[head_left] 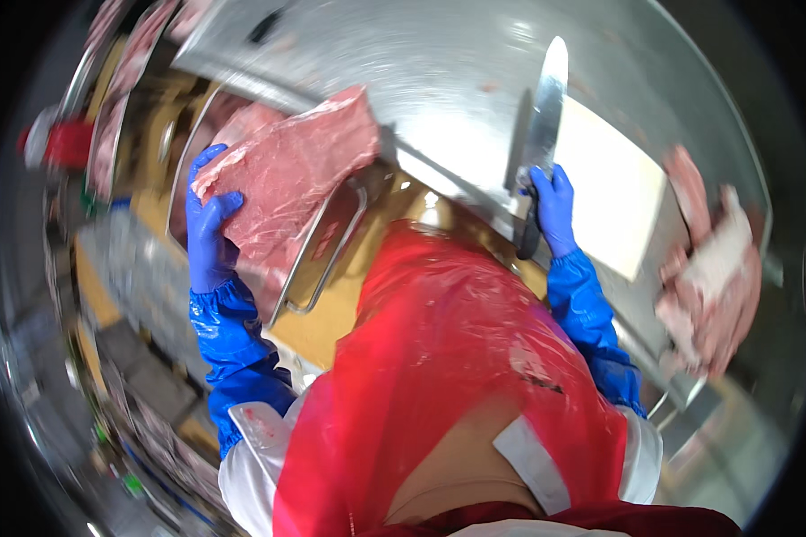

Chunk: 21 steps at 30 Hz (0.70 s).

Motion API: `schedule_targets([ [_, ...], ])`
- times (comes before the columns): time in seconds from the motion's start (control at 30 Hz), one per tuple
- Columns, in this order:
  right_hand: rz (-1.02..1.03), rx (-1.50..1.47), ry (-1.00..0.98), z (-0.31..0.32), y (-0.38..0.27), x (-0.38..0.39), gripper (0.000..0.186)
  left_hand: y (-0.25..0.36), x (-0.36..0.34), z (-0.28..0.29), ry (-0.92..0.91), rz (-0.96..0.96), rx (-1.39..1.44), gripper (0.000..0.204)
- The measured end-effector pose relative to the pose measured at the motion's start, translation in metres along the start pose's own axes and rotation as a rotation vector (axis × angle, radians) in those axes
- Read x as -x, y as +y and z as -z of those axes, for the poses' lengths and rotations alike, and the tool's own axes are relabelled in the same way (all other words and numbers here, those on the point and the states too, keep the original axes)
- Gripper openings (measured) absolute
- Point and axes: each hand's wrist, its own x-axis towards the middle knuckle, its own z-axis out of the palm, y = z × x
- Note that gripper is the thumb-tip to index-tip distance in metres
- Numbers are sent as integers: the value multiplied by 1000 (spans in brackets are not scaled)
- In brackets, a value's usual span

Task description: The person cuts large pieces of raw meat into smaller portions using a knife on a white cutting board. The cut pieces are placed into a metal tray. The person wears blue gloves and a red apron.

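Red apron (457,331), six o'clock | our left grip (208,219) pinches meat slab (295,161), ten, unreleased | right grip (555,210) clasps knife (544,125), one | meat chunks (716,286), three, untouched

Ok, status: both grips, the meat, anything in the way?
Left grip on meat slab, left end, over tray. Right grip on knife, blade pointing away. Nothing obvious in the way.

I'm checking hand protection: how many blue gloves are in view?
2: one on the left hand, gripping a slab of raw meat; one on the right hand, holding the knife. Others may be hidden in the blurred background.
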Motion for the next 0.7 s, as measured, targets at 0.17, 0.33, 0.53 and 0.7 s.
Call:
schedule_targets([
  [0.17, 52, -9, 389, 140, -18, 37, 21, -59, -29, -197, -478, 463, 321, 62],
  [0.33, 46, -224, 746, 162, -56, 130, 21, -117, -53, -290, -781, 524, 294, 53],
  [0.53, -63, -261, 839, 212, -10, 190, 21, -228, -68, -308, -576, -489, -635, 46],
  [0.7, -130, -207, 755, 207, -5, 163, 21, -174, -41, -300, -581, -326, -665, 48],
])
